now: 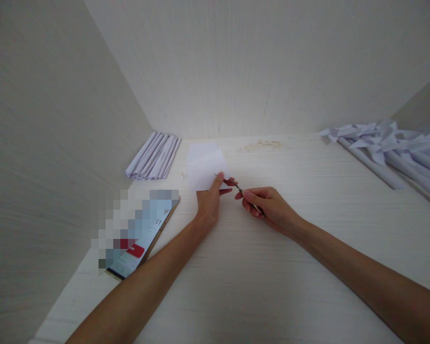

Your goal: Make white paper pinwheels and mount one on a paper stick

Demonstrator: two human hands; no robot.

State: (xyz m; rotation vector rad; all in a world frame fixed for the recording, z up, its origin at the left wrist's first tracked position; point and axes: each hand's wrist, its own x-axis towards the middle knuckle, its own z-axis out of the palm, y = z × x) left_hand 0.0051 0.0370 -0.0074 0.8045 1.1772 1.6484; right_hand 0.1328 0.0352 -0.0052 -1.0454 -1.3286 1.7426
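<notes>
My left hand (210, 198) pinches the near edge of a folded white sheet of paper (205, 165) that lies on the white table (258, 267). My right hand (268, 205) is closed around a thin metal tool (241, 191), scissors or tweezers, I cannot tell which. Its tip points left and meets the paper's edge right at my left fingertips. Both forearms reach in from the bottom of the head view.
A bundle of rolled white paper tubes (154, 156) lies at the back left by the wall. Finished paper pinwheels on rolled sticks (390, 148) are piled at the back right. A phone with a lit screen (143, 239) lies at the left. Walls close in the left, back and right.
</notes>
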